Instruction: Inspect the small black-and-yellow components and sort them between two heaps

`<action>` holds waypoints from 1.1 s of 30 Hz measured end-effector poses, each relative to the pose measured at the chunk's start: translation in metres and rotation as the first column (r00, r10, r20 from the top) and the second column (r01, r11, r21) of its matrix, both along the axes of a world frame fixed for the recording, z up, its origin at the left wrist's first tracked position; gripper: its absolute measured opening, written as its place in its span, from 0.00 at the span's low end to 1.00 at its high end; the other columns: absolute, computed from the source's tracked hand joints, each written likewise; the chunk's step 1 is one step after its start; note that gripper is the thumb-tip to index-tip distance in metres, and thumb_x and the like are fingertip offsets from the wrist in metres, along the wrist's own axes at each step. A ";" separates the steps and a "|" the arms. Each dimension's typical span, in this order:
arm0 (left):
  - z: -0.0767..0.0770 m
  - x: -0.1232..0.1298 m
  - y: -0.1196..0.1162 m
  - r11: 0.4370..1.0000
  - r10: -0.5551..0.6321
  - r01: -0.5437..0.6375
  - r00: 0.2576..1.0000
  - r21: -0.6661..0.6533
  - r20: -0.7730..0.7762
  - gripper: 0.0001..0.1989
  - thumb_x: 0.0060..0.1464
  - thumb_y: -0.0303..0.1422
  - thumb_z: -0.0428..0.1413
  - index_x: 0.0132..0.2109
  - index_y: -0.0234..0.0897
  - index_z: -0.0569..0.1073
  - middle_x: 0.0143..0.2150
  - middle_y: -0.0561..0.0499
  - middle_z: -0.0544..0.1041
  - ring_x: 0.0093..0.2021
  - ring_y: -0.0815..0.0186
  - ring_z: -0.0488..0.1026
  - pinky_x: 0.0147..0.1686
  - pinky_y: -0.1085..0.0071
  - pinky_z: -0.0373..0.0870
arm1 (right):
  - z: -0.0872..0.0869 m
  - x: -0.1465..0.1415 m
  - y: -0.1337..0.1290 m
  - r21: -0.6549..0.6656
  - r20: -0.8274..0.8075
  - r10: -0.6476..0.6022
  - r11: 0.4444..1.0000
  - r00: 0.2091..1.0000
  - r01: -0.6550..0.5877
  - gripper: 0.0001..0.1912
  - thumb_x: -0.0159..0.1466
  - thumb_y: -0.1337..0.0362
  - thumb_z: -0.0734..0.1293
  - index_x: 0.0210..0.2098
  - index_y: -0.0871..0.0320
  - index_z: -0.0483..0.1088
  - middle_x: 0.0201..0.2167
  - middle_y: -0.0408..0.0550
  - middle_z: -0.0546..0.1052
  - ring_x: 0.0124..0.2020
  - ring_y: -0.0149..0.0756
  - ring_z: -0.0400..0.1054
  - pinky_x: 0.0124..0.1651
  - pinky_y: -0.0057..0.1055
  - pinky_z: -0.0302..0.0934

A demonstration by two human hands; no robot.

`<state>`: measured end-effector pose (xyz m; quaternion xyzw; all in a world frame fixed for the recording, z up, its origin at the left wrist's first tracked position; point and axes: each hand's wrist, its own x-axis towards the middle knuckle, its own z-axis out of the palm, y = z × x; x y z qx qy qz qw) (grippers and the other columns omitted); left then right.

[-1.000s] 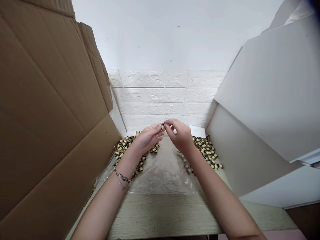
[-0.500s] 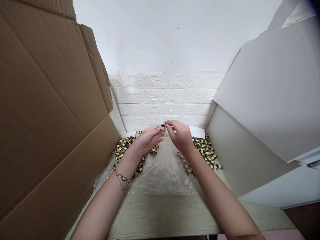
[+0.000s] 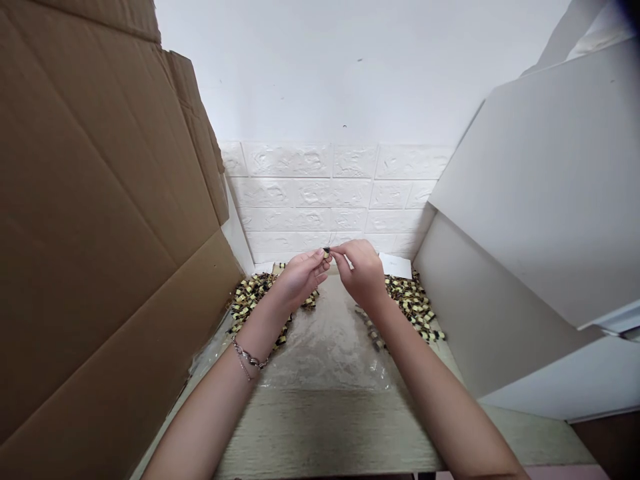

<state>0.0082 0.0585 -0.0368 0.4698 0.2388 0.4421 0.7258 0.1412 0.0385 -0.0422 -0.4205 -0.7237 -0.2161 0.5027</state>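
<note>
Between the thumb and fingers of my left hand (image 3: 303, 277) is a small yellow-and-black coil (image 3: 327, 254), held above the far part of the table. My right hand (image 3: 361, 267) is closed in a pinch at the coil's right side, its thumb and index fingertips at thin wires (image 3: 331, 239) that stick up there. Exactly what those fingertips grip is too small to make out. A heap of similar coils (image 3: 247, 293) lies on the left, partly behind my left wrist, and another heap of coils (image 3: 413, 303) lies on the right beyond my right forearm.
A clear plastic sheet (image 3: 325, 360) lies on the table (image 3: 330, 427) between the heaps. Tall cardboard (image 3: 100, 220) walls the left side, white panels (image 3: 540, 180) the right. A white card (image 3: 396, 265) sits at the back by the brick-patterned wall (image 3: 310, 193).
The view has shifted slightly. The coil has tilted a little in my left fingers, and my right fingertips stay at its side. Both hands keep nearly the same place.
</note>
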 end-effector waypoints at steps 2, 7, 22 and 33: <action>0.000 0.002 0.000 0.999 0.035 -0.035 0.999 0.035 -0.005 0.07 0.49 0.34 0.53 0.31 0.32 0.69 0.26 0.54 0.66 0.28 0.75 0.63 0.31 0.77 0.59 | -0.001 -0.001 0.000 0.015 0.020 -0.010 1.000 1.000 0.010 0.08 0.60 0.67 0.58 0.29 0.59 0.68 0.26 0.47 0.72 0.32 0.34 0.62 0.37 0.31 0.56; -0.001 0.006 0.000 0.968 0.201 -0.179 0.973 0.175 -0.112 0.09 0.49 0.35 0.52 0.30 0.32 0.69 0.24 0.54 0.65 0.26 0.75 0.61 0.28 0.77 0.56 | -0.002 -0.003 0.001 0.031 0.077 -0.044 0.999 0.996 0.042 0.08 0.60 0.66 0.58 0.30 0.59 0.68 0.26 0.46 0.72 0.32 0.33 0.62 0.37 0.30 0.55; 0.001 0.001 -0.012 0.188 0.953 -0.065 0.255 0.980 -0.166 0.08 0.55 0.34 0.46 0.40 0.40 0.67 0.39 0.51 0.72 0.42 0.64 0.65 0.50 0.59 0.44 | -0.001 -0.005 0.000 -0.077 0.077 -0.019 0.997 0.997 0.025 0.10 0.62 0.66 0.54 0.32 0.59 0.66 0.29 0.46 0.72 0.33 0.34 0.63 0.37 0.29 0.57; -0.001 0.000 -0.012 0.031 0.988 0.165 0.146 0.986 -0.056 0.11 0.56 0.36 0.43 0.42 0.41 0.66 0.39 0.48 0.72 0.42 0.61 0.64 0.50 0.57 0.40 | -0.009 -0.004 0.005 -0.118 0.045 0.050 0.992 0.998 -0.044 0.10 0.62 0.70 0.52 0.37 0.60 0.64 0.34 0.49 0.72 0.38 0.34 0.64 0.42 0.28 0.58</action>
